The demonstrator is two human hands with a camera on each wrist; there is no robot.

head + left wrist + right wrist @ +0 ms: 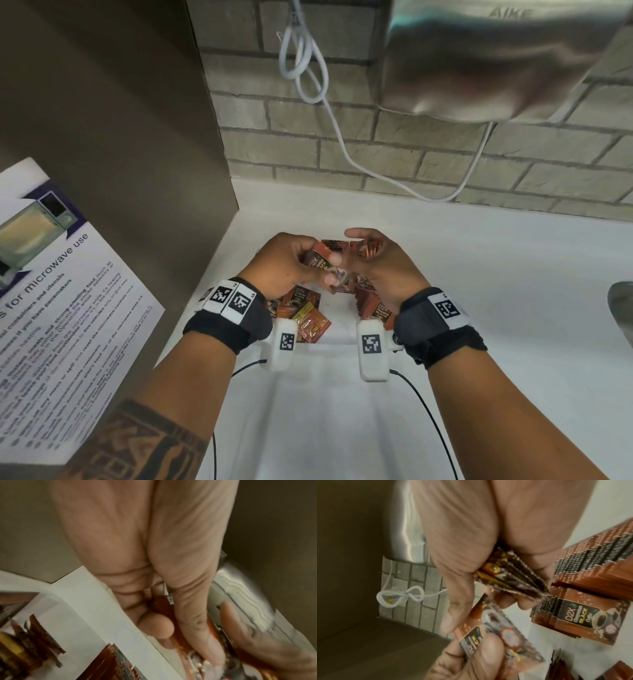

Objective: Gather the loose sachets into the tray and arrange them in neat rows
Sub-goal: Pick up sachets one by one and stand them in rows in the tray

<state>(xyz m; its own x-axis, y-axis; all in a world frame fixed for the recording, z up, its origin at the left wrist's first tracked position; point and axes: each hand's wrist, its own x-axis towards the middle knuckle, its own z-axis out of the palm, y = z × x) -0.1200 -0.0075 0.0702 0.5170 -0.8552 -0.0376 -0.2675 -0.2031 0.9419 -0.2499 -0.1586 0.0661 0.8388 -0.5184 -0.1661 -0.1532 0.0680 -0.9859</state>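
Both hands hover over a white tray (329, 345) on the counter. My left hand (308, 265) pinches one brown "D2X Black Coffee" sachet (491, 635) between thumb and fingers. Close to its right, my right hand (373, 257) grips a fanned bunch of several sachets (510, 574) in its curled fingers. The single sachet's upper edge meets the right thumb. Inside the tray, a packed row of sachets (590, 591) stands on edge on the right side. Several loose sachets (308, 315), one of them yellow, lie jumbled on the left side under my left wrist.
A steel hand dryer (496, 58) hangs on the brick wall above, with a knotted white cable (308, 68) trailing down. A brown panel with a microwave notice (51, 291) closes off the left. White counter (513, 274) spreads to the right, up to a metal object (621, 308).
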